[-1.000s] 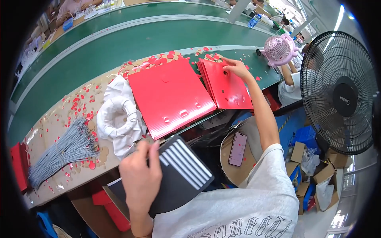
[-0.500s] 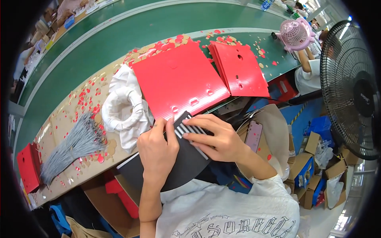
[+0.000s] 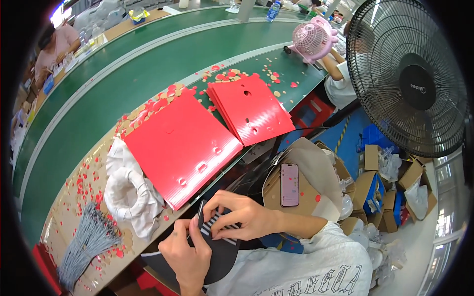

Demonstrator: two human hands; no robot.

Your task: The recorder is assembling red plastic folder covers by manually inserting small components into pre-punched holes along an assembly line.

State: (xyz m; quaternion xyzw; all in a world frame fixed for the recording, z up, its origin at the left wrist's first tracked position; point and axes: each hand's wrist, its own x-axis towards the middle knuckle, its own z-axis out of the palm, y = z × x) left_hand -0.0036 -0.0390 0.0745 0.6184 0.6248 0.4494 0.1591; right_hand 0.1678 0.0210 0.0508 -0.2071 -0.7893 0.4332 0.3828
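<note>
A black sheet [image 3: 224, 256] with a rounded lower edge is held over my lap; across its top runs a band of black-and-white stripes [image 3: 228, 232]. My left hand [image 3: 187, 254] pinches the sheet's upper edge between thumb and bent fingers. On the striped band, the curled fingers of my right hand [image 3: 242, 217] press and grip; their tips partly hide the stripes. Just beyond both hands lies a flat stack of large red plastic sheets [image 3: 182, 148]. Beside it rests a second stack of smaller red sheets [image 3: 252, 108] with punched holes.
Left on the bench are a bunched white cloth [image 3: 133, 197] and a bundle of grey ties [image 3: 86, 246]. Red and tan discs lie scattered around. At right stand a large black fan [image 3: 417, 84], a pink fan [image 3: 314, 40], a phone [image 3: 290, 185] and open cardboard boxes. Co-workers sit farther off.
The view has swung, so the bench, red stacks and fans sit farther left. Both hands appear lower in the picture, still on the black sheet, with the right fingers more curled over the stripes.
</note>
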